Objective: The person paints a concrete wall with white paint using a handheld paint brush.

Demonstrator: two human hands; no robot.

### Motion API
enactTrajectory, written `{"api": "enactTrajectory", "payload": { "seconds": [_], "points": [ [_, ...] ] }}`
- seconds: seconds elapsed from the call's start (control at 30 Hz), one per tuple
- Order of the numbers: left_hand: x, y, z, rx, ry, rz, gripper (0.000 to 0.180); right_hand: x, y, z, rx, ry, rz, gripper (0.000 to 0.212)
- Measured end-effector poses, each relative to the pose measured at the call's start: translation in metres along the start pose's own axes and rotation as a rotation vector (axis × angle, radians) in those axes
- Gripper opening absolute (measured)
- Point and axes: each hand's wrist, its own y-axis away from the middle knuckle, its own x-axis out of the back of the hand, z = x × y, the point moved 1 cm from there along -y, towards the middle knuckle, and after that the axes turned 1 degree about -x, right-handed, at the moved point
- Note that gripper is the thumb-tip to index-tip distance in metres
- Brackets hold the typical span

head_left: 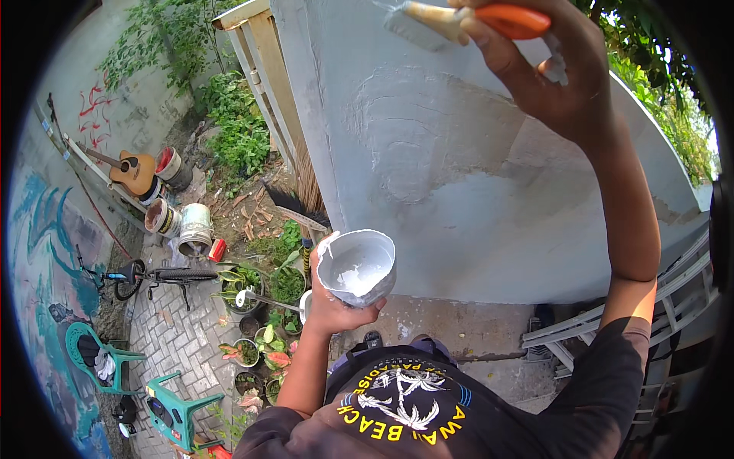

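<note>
Grey wall (459, 153) partly coated; painting in progress. Right hand (535, 73) clamps the brush (459, 19) high; left hand (332, 306) grips the paint cup (358, 268). Next stroke likely needs reloading.

Far below the fingers, a guitar (134, 172) against the wall, tipped buckets (183, 227), a bicycle (153, 276), green plastic chairs (177, 411), potted plants (264, 348), a ladder (612, 321)
</note>
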Motion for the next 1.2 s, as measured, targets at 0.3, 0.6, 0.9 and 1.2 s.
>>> {"api": "enactTrajectory", "payload": {
  "seconds": [0.3,0.6,0.9,1.2],
  "points": [
    [-0.026,0.006,0.009,0.046,-0.105,0.015,0.116,0.001,0.014,-0.001,0.254,-0.186,0.338,0.025],
    [-0.072,0.034,0.025,0.038,-0.203,0.055,0.081,0.063,0.132,-0.075,-0.190,-0.417,-0.071,0.034],
    [-0.128,0.035,0.025,0.103,0.018,0.081,0.095,0.135,0.268,-0.086,-0.770,-0.654,0.269,0.025],
    [-0.198,0.021,0.051,0.151,-0.033,0.119,0.090,0.210,0.319,-0.083,-0.863,-0.516,0.309,0.038]
  ]
}}
